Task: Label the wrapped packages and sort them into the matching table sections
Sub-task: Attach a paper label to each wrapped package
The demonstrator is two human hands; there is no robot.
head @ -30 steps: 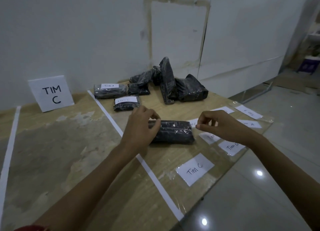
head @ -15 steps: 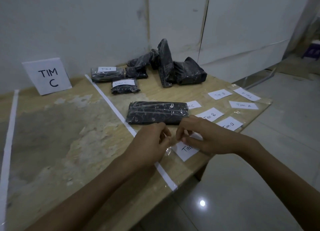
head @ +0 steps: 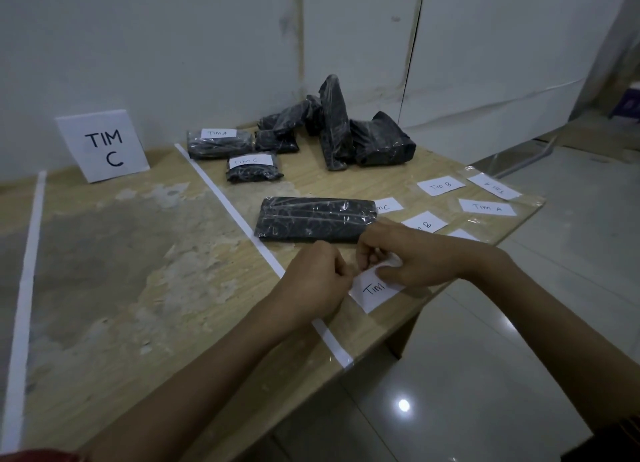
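Observation:
A long black wrapped package with no label lies flat just right of the white tape line. In front of it, near the table's edge, lies a white paper label reading "Tim" under clear tape. My left hand pinches the label's left edge. My right hand pinches its top edge and covers the label's right part. Both hands sit close together over the label.
Two labelled packages, "TIM A" and "TIM C", lie near the wall beside a pile of unlabelled black packages. A "TIM C" sign stands at the left. Several loose labels lie taped at the right corner. The table edge runs close under my hands.
Both hands left the long package and came back to the front "Tim" label, where they now pinch its edges. The package stays flat on the table.

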